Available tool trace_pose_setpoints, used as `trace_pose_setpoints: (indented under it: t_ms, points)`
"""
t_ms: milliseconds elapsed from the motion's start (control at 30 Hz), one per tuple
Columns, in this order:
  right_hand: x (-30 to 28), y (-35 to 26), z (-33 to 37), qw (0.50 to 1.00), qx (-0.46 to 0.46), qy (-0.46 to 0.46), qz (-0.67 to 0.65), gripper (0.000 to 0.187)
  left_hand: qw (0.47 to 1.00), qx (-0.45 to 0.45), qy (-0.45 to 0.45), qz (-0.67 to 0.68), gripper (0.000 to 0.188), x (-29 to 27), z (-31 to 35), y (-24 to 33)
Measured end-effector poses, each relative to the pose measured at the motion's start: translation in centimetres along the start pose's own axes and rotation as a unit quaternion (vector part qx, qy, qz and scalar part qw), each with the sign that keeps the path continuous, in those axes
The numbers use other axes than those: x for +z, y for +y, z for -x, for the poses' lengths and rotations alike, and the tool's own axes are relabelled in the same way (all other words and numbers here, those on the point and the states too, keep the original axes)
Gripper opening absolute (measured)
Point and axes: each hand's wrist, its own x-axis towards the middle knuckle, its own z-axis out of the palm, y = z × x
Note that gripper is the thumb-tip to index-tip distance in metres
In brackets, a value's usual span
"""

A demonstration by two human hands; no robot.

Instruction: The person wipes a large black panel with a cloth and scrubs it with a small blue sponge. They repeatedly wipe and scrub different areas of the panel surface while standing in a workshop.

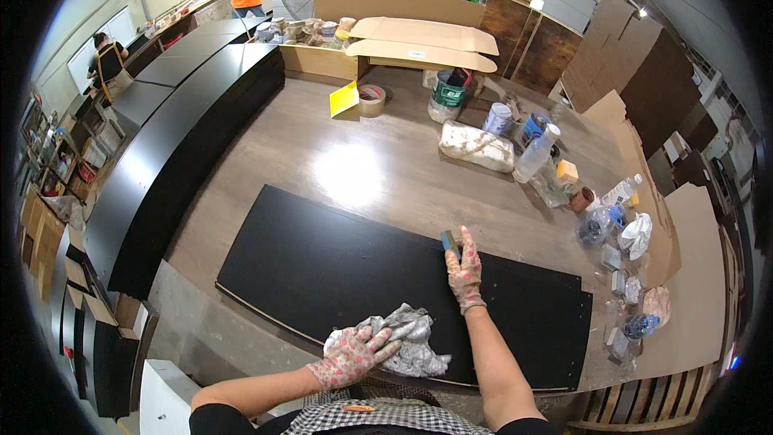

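Observation:
A long black panel [322,254] with a curved edge lies flat on the table in front of me. My left hand [354,358], in a glove with pink spots, is on a crumpled grey-white rag [415,338] at the panel's near edge. The fingers lie over the bunched cloth and hold it; what is beneath the palm is hidden. Farther right, my right hand [465,274], in a matching glove, grips a small blue and brown block [451,243] by the panel's far edge. It looks like a sanding block, partly covered by the fingers.
Stacked black panels [173,149] line the left. Beyond my panel, a tape roll [371,101] stands beside a yellow card [344,100]. A green can [448,97], a white wrapped bundle [477,147], a clear bottle [537,153] and several small containers crowd the right side. Other people stand far off.

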Motion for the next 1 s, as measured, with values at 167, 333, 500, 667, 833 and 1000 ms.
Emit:
trace_pose_setpoints:
  t_ms: [167,333,500,667,833,1000]
  points:
    - [-1.1,0.3,0.9,1.0,-0.014,-0.012,-0.021,0.064,0.99,0.14,-0.006,-0.034,0.051,-0.3,-1.7,1.4]
    - [-2.5,1.1,1.0,0.996,0.048,-0.066,-0.03,0.061,0.977,0.199,0.011,-0.081,0.049,-0.4,-2.8,2.3]
    - [-4.7,2.0,1.6,0.99,0.127,-0.056,-0.036,0.06,0.968,0.244,-0.025,-0.061,0.057,0.1,-4.5,4.4]
    - [-13.0,4.6,4.8,0.974,0.207,0.041,-0.079,0.06,0.977,0.172,0.082,0.093,0.051,0.6,-4.0,2.8]
    - [-26.9,10.5,12.4,0.91,0.251,0.306,0.123,0.053,0.892,-0.314,0.32,0.047,0.044,0.9,1.7,-9.8]
    - [-33.0,15.6,16.6,0.83,0.304,0.26,0.389,0.054,0.794,-0.481,0.369,-0.047,0.035,1.3,2.2,-19.6]
